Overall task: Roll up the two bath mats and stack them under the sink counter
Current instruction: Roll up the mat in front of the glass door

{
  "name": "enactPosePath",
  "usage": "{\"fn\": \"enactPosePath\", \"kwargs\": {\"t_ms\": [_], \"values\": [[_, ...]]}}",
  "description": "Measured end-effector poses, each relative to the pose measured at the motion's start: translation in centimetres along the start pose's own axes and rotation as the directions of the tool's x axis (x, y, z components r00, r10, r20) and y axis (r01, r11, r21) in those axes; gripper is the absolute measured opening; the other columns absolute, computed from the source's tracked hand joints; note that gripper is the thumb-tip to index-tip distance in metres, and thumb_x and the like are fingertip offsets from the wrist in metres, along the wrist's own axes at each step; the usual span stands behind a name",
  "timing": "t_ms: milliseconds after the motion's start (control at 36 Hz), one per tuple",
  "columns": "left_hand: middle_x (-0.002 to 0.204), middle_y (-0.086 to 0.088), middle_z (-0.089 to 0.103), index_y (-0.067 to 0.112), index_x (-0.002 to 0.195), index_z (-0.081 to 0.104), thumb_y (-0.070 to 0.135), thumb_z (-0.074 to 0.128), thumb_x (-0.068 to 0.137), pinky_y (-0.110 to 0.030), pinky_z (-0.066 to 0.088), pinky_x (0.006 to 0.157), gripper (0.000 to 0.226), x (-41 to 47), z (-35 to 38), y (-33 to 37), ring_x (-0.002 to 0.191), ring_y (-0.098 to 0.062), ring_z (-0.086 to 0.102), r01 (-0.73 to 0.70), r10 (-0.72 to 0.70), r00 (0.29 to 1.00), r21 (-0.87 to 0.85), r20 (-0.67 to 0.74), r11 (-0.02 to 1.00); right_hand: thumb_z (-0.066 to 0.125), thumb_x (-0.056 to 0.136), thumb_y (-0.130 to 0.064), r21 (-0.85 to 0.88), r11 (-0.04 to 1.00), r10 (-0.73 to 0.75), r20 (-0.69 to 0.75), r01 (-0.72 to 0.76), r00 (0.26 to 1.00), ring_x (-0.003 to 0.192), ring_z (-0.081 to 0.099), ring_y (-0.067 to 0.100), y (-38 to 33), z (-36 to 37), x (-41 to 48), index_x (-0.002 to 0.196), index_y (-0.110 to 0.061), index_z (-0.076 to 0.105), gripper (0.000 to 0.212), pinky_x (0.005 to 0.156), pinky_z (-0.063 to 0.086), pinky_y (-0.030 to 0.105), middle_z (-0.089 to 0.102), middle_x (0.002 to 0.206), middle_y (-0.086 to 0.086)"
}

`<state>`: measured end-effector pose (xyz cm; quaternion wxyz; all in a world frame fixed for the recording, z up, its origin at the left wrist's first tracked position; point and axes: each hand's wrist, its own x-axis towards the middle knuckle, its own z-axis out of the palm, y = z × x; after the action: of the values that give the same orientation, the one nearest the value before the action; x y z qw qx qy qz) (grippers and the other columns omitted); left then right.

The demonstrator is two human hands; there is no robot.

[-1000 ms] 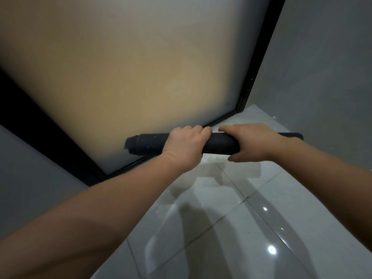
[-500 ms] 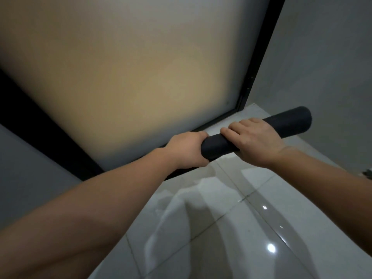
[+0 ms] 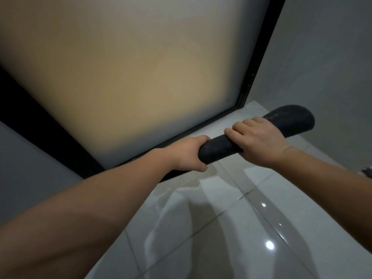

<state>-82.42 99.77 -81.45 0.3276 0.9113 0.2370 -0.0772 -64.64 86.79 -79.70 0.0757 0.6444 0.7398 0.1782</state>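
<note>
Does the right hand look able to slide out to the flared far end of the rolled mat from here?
Probably yes. The right hand already grips the rolled mat just short of that end, and nothing sits between them; the left hand holds the near end.

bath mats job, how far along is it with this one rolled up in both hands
Done: one dark bath mat is rolled into a tube. In hand: left hand and right hand hold it above the tiled floor. Left: no second mat or sink counter in view, so stacking remains.
</note>
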Motion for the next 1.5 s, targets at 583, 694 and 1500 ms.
{"fn": "enactPosePath", "kwargs": {"t_ms": [583,694,1500], "values": [[0.102,0.007,0.061,0.033,0.124,0.041,0.052,0.073,0.069,-0.033,0.048,0.078,0.067,-2.1,2.0,-2.9,0.089,-0.016,0.058,0.082,-0.082,0.997,-0.033,-0.005,0.996,0.063,0.077,-0.031,0.114,0.99,-0.103,0.126,0.089,0.987,0.069,0.058,0.019,-1.2,0.6,2.1,0.1,-0.024,0.057,0.025,0.063,0.048,0.035,0.061,0.079,-0.003],[0.101,0.011,0.06,0.037,0.121,0.044,0.059,0.07,0.069,-0.034,0.049,0.081,0.063,-4.3,1.7,-5.0,0.09,-0.014,0.059,0.131,-0.132,0.991,-0.014,-0.035,0.991,0.062,0.077,-0.032,0.135,0.977,-0.183,0.107,0.168,0.977,0.071,0.057,0.021,-3.7,0.4,4.2,0.104,-0.023,0.055,0.029,0.062,0.044,0.034,0.06,0.083,-0.001],[0.114,0.005,0.057,0.027,0.127,0.042,0.07,0.055,0.076,-0.031,0.045,0.086,0.068,-38.6,5.2,-23.4,0.102,-0.015,0.054,0.55,-0.531,0.823,0.049,-0.203,0.834,0.059,0.091,-0.038,0.846,0.532,-0.819,0.518,-0.009,0.247,0.117,0.046,0.003,-32.4,-4.1,22.4,0.143,-0.035,0.033,0.059,0.09,0.034,0.009,0.048,0.135,-0.014]]}}
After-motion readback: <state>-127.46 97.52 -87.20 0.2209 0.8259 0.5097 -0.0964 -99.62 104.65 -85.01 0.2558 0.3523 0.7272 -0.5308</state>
